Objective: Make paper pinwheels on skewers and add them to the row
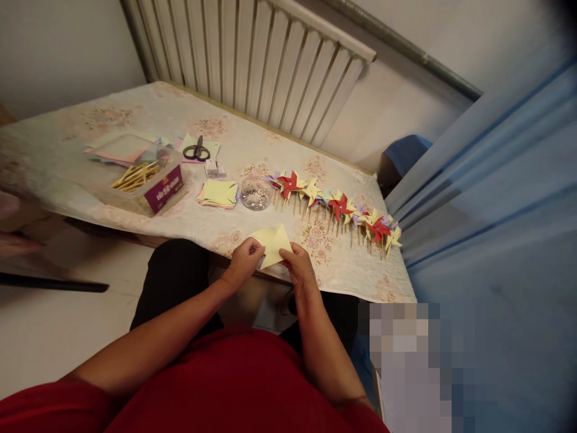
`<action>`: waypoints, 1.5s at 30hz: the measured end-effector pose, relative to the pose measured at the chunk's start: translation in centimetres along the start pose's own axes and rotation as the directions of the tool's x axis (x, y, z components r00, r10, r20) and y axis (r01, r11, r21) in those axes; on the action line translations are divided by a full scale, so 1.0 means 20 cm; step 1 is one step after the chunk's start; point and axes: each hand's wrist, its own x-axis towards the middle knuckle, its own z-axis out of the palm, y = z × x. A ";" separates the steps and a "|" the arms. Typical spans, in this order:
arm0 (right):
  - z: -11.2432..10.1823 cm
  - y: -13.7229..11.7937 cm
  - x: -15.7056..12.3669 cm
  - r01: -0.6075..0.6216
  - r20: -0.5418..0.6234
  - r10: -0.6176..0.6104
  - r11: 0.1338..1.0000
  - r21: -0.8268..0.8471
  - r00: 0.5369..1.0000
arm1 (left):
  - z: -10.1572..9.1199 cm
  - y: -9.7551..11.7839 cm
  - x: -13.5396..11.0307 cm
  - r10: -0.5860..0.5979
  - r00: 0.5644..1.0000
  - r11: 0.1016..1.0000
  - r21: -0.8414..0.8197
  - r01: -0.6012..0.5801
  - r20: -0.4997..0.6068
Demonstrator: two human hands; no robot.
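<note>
Just over the table's front edge I hold a pale yellow square of paper (pixel 274 245) between both hands. My left hand (pixel 246 258) pinches its left side, fingers curled. On its right side, my right hand (pixel 297 261) grips the paper with the thumb on top. Beyond my hands lies a stack of coloured paper squares (pixel 218 193), yellow on top. Beside it stands a round clear dish (pixel 255 194) with small shiny pieces in it. Finished paper pinwheels (pixel 339 207) on sticks lie in a row to the right, in red, yellow, purple and blue.
A clear plastic tub (pixel 167 187) with a purple label holds wooden sticks (pixel 137 175) at the left. Black-handled scissors (pixel 197 150) lie on paper behind small boxes (pixel 214 168). The flowered tablecloth (pixel 211 126) reaches a radiator (pixel 252 66). A blue curtain (pixel 487 180) hangs at right.
</note>
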 end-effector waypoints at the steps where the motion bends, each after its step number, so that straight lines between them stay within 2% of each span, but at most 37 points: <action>1: 0.00 0.00 0.00 0.000 0.012 0.000 1.000 -0.006 1.000 | 0.00 0.00 0.00 -0.001 1.000 1.000 0.003 0.001 0.002; 8: -0.04 -0.07 -0.01 -0.018 0.126 0.027 0.997 -0.074 0.992 | -0.01 0.02 -0.01 -0.013 0.999 1.000 -0.002 0.013 0.037; 12: -0.05 -0.10 0.01 -0.025 0.145 0.040 0.994 -0.104 0.989 | -0.01 0.02 -0.01 -0.008 0.999 0.999 0.048 0.005 0.050; 21: -0.03 -0.09 0.04 -0.006 0.130 0.039 0.970 -0.243 0.991 | -0.01 0.00 -0.02 -0.012 0.998 0.998 0.066 0.007 0.064; 34: -0.05 -0.02 0.08 0.009 0.069 0.023 0.903 -0.429 0.997 | -0.01 0.00 0.00 0.108 0.990 0.964 0.235 -0.126 0.090; 39: -0.05 -0.01 0.08 0.002 0.043 0.021 0.872 -0.490 0.999 | 0.00 0.01 0.00 0.113 0.988 0.954 0.268 -0.137 0.102; 43: -0.06 0.02 0.10 0.004 0.016 0.004 0.870 -0.493 1.000 | -0.01 0.01 -0.01 0.115 0.987 0.955 0.259 -0.141 0.112; 45: -0.07 0.04 0.11 0.005 0.003 -0.004 0.884 -0.467 1.000 | -0.01 0.00 -0.02 0.115 0.989 0.971 0.199 -0.132 0.095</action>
